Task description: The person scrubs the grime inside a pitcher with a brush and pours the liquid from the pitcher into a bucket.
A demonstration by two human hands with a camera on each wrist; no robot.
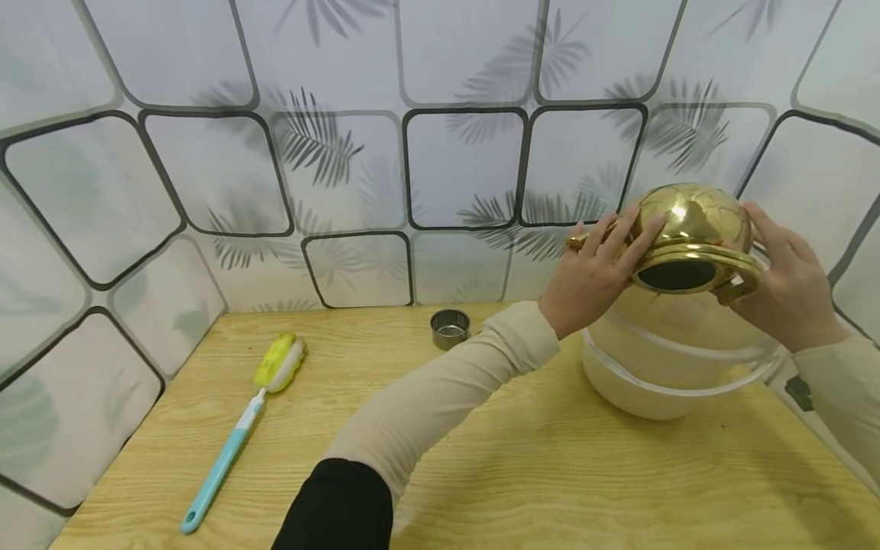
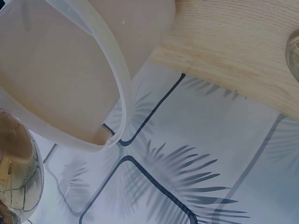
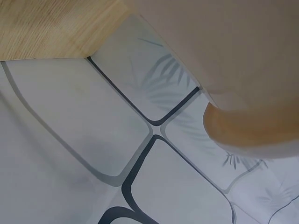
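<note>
Both hands hold a shiny gold teapot over a whitish translucent bucket on the right. The pot is tilted, with a dark oval ringed in gold facing the head camera. My left hand grips its left side, fingers laid over the body close to the spout. On the other side, my right hand holds the pot by the curved handle. Part of the pot appears at the left edge of the left wrist view. The right wrist view shows the bucket but no hand.
A small metal strainer cup stands near the back of the wooden table. To the left lies a sponge brush with a blue handle and yellow-white head. Patterned walls enclose the back and sides. The bucket's loop handle hangs at its front.
</note>
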